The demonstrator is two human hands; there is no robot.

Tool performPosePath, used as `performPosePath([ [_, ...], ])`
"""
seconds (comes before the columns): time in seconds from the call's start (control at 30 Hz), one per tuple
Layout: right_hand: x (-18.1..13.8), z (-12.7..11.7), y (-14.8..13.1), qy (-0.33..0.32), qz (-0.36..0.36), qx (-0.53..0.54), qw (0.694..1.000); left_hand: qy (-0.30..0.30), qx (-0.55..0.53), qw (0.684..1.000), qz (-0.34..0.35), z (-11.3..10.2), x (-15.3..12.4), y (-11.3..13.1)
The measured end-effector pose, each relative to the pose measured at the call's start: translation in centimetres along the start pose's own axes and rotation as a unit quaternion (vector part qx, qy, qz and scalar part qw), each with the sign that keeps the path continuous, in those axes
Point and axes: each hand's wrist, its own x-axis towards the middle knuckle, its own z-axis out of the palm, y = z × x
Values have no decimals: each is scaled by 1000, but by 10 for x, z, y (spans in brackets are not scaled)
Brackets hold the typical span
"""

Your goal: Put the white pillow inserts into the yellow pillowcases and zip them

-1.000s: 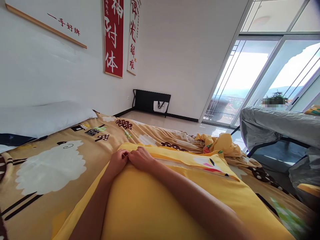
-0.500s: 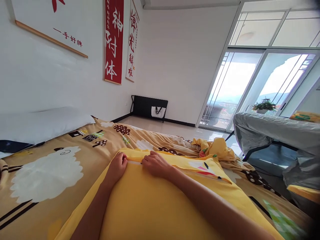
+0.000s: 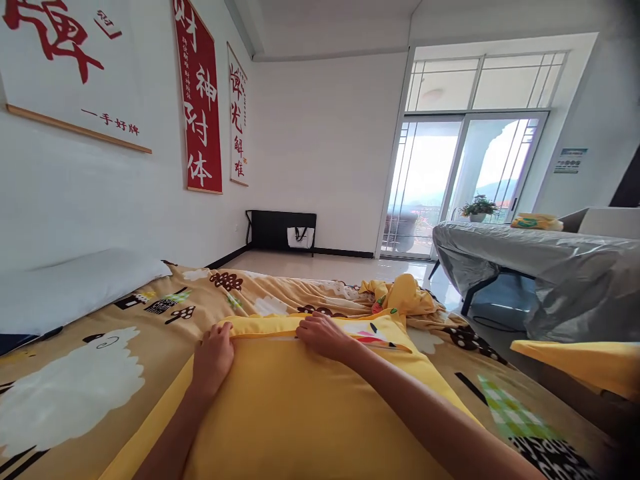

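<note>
A plump yellow pillowcase [image 3: 300, 407] lies in front of me on the bed, bulging with a filling that is hidden inside. Along its far end runs an opening with a folded edge, and a printed pattern shows at the right part. My left hand [image 3: 214, 355] has its fingers curled over the left end of this edge, gripping the cloth. Farther right, my right hand [image 3: 324, 335] pinches the same edge near its middle, fingers bent and partly hidden. Between the two hands a strip of the opening's edge stretches fairly straight.
The bed is covered by a tan sheet [image 3: 165, 347] with sheep prints. A white pillow [image 3: 90, 283] lies left by the wall; bunched yellow cloth [image 3: 406, 295] lies beyond the pillowcase. Right stands a table under grey plastic [image 3: 540, 250]. Yellow fabric [image 3: 580, 363] juts in at right.
My left hand has slid left along the opening's edge, widening the gap between my hands. My right hand stays near the middle of the edge. The view has turned right and levelled.
</note>
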Motion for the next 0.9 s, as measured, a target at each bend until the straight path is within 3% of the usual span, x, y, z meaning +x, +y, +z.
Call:
performPosePath([
  [0.17,-17,-4,12,27,26,16,999,-143,-25,978,151,0,-5,101],
  [0.27,-32,-8,19,37,43,23,998,-188,-58,967,162,19,3,138],
  [0.5,-81,-1,39,61,101,40,992,-219,-89,958,161,63,11,177],
  [0.7,-103,8,49,80,132,89,984,-218,-88,959,157,74,2,204],
  [0.9,-128,7,62,101,221,156,957,-218,-98,958,159,82,-5,205],
])
